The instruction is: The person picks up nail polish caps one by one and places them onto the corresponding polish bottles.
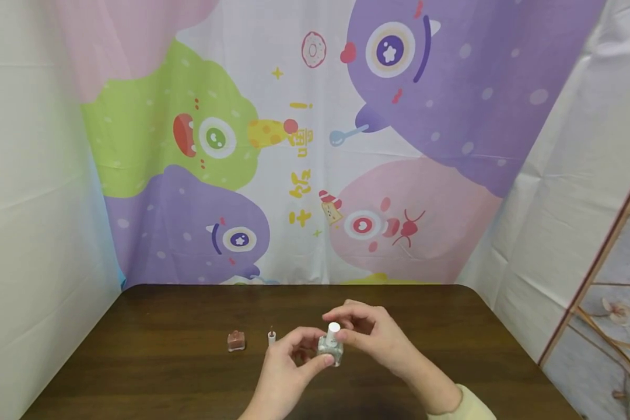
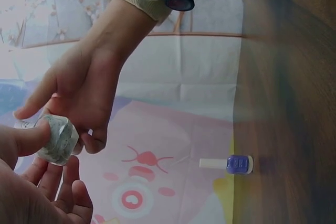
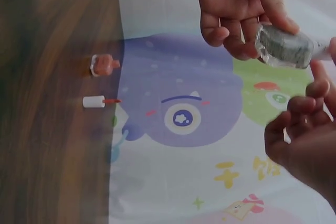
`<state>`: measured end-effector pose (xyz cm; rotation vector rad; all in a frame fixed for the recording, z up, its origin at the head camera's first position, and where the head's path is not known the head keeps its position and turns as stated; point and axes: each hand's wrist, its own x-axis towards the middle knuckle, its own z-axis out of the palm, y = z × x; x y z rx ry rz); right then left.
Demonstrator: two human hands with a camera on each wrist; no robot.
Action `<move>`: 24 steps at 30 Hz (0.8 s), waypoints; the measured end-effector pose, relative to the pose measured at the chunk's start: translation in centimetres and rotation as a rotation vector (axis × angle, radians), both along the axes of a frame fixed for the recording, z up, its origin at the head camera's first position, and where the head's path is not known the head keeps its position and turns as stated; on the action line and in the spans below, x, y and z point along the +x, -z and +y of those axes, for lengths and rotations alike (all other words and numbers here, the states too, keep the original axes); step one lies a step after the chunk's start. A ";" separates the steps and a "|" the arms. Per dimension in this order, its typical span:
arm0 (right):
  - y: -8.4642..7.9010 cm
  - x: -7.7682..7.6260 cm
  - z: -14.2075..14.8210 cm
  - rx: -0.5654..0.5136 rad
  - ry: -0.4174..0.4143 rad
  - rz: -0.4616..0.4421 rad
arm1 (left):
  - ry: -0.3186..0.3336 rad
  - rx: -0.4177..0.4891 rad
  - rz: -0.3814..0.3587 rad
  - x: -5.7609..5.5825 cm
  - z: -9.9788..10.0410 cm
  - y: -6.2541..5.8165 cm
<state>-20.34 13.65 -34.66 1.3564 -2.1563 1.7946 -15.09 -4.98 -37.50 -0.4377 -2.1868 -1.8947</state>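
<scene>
Between my two hands is a nail polish bottle (image 1: 330, 349) with a pale grey-green tint and a white cap (image 1: 333, 328), tilted slightly. My left hand (image 1: 289, 364) grips its glass body, thumb in front and fingers behind. At the cap, my right hand (image 1: 383, 338) pinches with thumb and forefinger; its other fingers curl loosely, as the right wrist view also shows around the bottle (image 3: 283, 46). Left of the hands, a brownish-orange nail polish bottle (image 1: 236, 341) stands uncapped on the table. Beside it a white brush cap (image 1: 272, 338) stands with its brush pointing up.
A capped purple nail polish bottle (image 2: 239, 164) stands on the table in the left wrist view; the head view does not show it. The dark wooden table (image 1: 178, 379) ends at a cartoon-print curtain (image 1: 315, 256), with white cloth (image 1: 47, 204) along the sides.
</scene>
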 end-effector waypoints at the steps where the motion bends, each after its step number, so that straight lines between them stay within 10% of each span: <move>1: 0.0 0.0 0.0 0.009 -0.032 0.017 | 0.005 -0.011 0.010 0.0 0.0 0.0; 12: -0.1 -0.2 0.2 0.052 -0.228 0.082 | 0.026 -0.085 0.074 0.1 -0.1 0.1; 24: 0.0 0.0 -0.1 0.037 -0.105 0.124 | 0.040 -0.053 0.034 0.1 0.0 0.0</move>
